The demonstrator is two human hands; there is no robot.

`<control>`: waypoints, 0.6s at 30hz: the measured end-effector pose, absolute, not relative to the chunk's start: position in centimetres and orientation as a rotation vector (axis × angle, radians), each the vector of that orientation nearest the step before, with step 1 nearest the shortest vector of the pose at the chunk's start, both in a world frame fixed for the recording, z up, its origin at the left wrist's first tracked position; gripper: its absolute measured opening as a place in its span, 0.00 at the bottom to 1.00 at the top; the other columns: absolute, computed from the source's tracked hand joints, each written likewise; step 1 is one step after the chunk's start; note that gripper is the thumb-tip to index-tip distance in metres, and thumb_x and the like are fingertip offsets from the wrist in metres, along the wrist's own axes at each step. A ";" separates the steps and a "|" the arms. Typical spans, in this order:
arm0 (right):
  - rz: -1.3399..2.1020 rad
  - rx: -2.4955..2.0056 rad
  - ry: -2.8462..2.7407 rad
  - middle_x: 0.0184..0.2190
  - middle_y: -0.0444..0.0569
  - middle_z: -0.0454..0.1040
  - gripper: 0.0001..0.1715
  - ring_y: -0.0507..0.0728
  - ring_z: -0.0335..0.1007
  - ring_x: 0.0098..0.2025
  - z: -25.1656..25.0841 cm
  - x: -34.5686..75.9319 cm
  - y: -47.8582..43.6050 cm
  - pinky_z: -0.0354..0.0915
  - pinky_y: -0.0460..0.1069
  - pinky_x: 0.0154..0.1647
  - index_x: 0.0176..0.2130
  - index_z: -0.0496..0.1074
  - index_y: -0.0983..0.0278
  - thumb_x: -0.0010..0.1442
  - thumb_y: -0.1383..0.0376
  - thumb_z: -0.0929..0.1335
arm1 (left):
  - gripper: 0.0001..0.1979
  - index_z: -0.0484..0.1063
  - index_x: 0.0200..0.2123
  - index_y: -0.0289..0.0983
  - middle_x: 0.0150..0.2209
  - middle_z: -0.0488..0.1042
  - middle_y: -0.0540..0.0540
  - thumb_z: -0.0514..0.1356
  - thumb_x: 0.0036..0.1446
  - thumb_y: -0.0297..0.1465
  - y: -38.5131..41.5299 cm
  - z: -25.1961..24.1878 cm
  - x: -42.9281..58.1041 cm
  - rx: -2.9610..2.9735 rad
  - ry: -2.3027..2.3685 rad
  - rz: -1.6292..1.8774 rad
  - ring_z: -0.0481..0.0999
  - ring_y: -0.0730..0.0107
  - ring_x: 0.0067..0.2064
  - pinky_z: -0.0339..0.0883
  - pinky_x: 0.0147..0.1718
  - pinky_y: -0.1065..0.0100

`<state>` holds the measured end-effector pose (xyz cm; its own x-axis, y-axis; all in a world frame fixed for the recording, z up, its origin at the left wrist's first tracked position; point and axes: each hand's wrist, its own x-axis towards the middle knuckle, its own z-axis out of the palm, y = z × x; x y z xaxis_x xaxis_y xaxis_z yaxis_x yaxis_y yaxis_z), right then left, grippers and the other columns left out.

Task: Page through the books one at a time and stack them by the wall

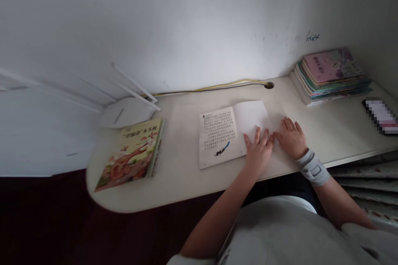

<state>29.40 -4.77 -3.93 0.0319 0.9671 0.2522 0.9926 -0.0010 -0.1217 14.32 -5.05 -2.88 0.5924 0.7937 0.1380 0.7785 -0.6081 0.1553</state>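
The left hand (258,149) lies flat with fingers spread on the blank right page of the open book (219,140), and grips nothing. The right hand (291,137) rests loose on the table (183,149), just right of the book, empty too, with a gray band (313,167) on its wrist. The book's left page has words and a small picture. Far off, wires (214,88) go into a round hole (269,85). Stacked books (332,66) and a phone (382,116) sit right; a white box (127,112) and picture books (132,153) sit left.
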 end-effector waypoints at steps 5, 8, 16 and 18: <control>-0.135 -2.095 -2.024 0.59 0.68 0.56 0.30 0.66 0.50 0.62 -5.0 29.1 -3.4 0.51 0.59 0.58 0.57 0.58 0.80 0.63 0.60 0.55 | 0.22 0.61 0.58 0.42 0.61 0.59 0.41 0.44 0.62 0.27 -5.0 -2.9 14.2 2.729 1.348 0.285 0.49 0.47 0.64 0.39 0.53 0.29; -0.092 -2.108 -2.031 0.60 0.66 0.56 0.29 0.65 0.49 0.62 -5.2 29.3 -3.4 0.50 0.58 0.59 0.57 0.58 0.79 0.64 0.62 0.55 | 0.21 0.61 0.57 0.42 0.61 0.59 0.40 0.44 0.62 0.26 -5.0 -2.9 14.2 2.727 1.339 0.279 0.49 0.46 0.64 0.39 0.53 0.28; 0.018 -2.051 -1.978 0.59 0.62 0.59 0.26 0.61 0.51 0.62 -4.7 30.1 -3.4 0.52 0.57 0.59 0.56 0.61 0.75 0.63 0.68 0.53 | 0.21 0.61 0.57 0.42 0.62 0.57 0.40 0.43 0.62 0.27 -4.6 -1.9 14.6 2.704 1.404 0.224 0.47 0.47 0.64 0.41 0.53 0.29; 0.035 -2.038 -1.971 0.59 0.62 0.59 0.26 0.61 0.51 0.62 -4.6 30.2 -3.4 0.51 0.57 0.59 0.56 0.61 0.75 0.63 0.68 0.53 | 0.21 0.61 0.57 0.41 0.62 0.56 0.39 0.42 0.62 0.27 -4.1 -1.6 14.9 2.689 1.476 0.216 0.47 0.46 0.64 0.42 0.52 0.29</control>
<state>30.16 -3.41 -4.61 0.0556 0.9799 0.1918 0.9724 -0.0095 -0.2333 14.91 -4.05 -1.64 0.5299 0.8432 0.0906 0.8339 -0.5375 0.1257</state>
